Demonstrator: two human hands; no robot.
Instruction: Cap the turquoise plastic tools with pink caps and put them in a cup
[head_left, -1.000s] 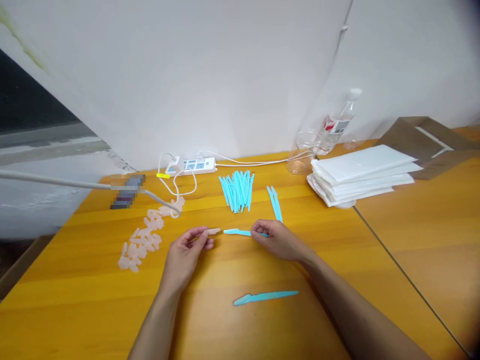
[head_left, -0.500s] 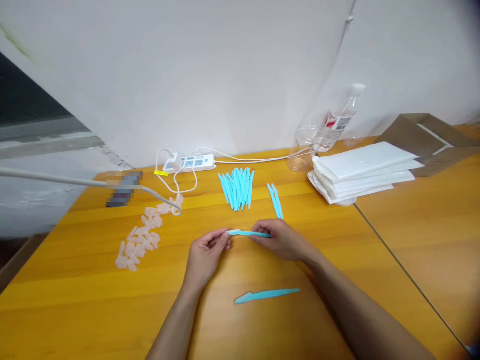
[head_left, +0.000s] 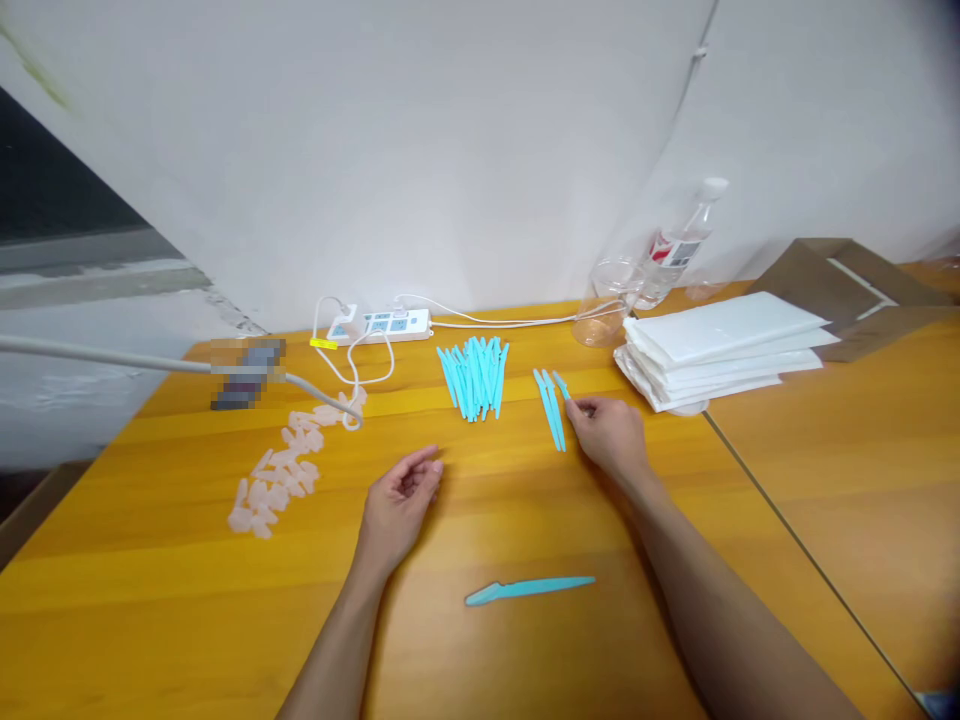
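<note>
My right hand (head_left: 609,432) pinches a turquoise eyebrow razor (head_left: 561,384), its far end showing past the fingertips and the rest hidden by the hand. Just left of it, two similar razors (head_left: 550,412) lie side by side on the table. My left hand (head_left: 401,500) holds nothing, its fingers loosely curled and the thumb apart from them, over the table. Farther back is a heap of turquoise razors (head_left: 474,380). One more razor (head_left: 529,590) lies crosswise near me, below both hands. To the left, small translucent pinkish covers (head_left: 281,475) are scattered.
A white power strip (head_left: 397,325) with cables lies along the wall. A thick cable (head_left: 112,354) crosses on the left, over a blurred dark object (head_left: 249,376). At right are a clear cup (head_left: 600,310), a bottle (head_left: 675,250), stacked white packets (head_left: 720,345) and a cardboard box (head_left: 817,290).
My right hand has carried the razor away from my left hand, right and back, beside the two lying razors. My left hand has let go of its end and drawn slightly left.
</note>
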